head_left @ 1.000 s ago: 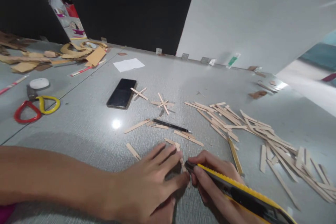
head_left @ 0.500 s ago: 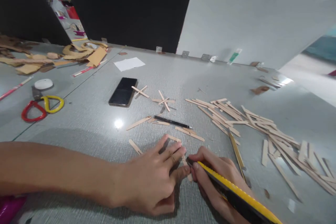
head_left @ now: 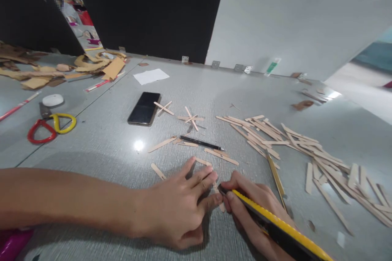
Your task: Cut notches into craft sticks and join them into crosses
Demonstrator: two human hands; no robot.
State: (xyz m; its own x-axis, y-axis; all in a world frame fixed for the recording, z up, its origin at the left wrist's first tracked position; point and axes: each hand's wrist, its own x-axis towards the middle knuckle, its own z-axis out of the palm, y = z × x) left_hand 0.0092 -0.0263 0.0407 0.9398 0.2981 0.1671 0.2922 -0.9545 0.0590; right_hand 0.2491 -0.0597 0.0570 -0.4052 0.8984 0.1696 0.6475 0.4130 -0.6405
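My left hand (head_left: pixel 183 202) lies over the table, thumb and fingertips holding a wooden craft stick (head_left: pixel 222 207) down against the surface. Another craft stick (head_left: pixel 202 162) shows beyond its fingertips, and a third (head_left: pixel 158 171) is partly covered by the hand. My right hand (head_left: pixel 251 204) is closed round a yellow and black utility knife (head_left: pixel 275 226), its tip touching or very near the held stick beside my left thumb. The exact blade contact is too small to make out. Just past my hands lie a black pen (head_left: pixel 202 142) and several loose sticks.
A big pile of craft sticks (head_left: pixel 275 134) spreads rightward, with a gold-coloured slim tool (head_left: pixel 275 173) beside it. Crossed sticks (head_left: pixel 191 118) lie near a phone (head_left: pixel 144 108). Scissors (head_left: pixel 50 126) and cardboard scraps (head_left: pixel 39 73) are at left. An upright panel (head_left: pixel 275 16) borders the back.
Both hands keep nearly the same places. The knife has shifted very slightly to the right, and the whole view has moved a little.
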